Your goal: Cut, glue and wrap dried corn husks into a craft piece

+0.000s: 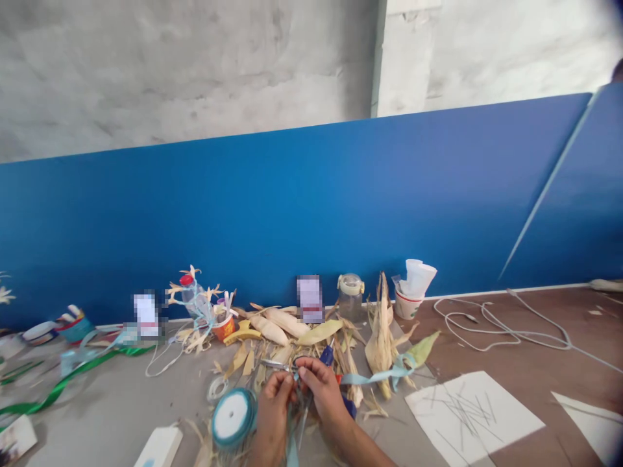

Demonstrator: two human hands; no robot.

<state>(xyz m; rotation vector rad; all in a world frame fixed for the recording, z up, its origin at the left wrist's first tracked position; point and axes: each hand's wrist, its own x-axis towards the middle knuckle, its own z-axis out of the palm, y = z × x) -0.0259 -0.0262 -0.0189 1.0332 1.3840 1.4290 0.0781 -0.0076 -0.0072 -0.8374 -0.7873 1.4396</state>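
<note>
Close together at the bottom centre, my left hand [273, 405] and my right hand [325, 397] pinch a light blue ribbon [292, 451] between their fingertips. The ribbon's lower end hangs below the hands; fingers hide most of the pinched part. A thin grey rod or wire shows beside my right hand, but I cannot tell if it is held. Left of my left hand lies a blue ribbon spool [232, 415], with a clear tape roll [217, 388] behind it. Scissors [275, 365] and dry corn husks [248, 360] lie just beyond my fingers.
Wrapped corn husks [380, 347] stand behind right, with another light blue ribbon [372, 377] alongside. A clear jar [350, 301], paper cup [407, 305] and phone-like screen [310, 298] line the blue partition [292, 214]. Thin sticks lie on white paper [511, 408]; a white cable [530, 335] coils behind.
</note>
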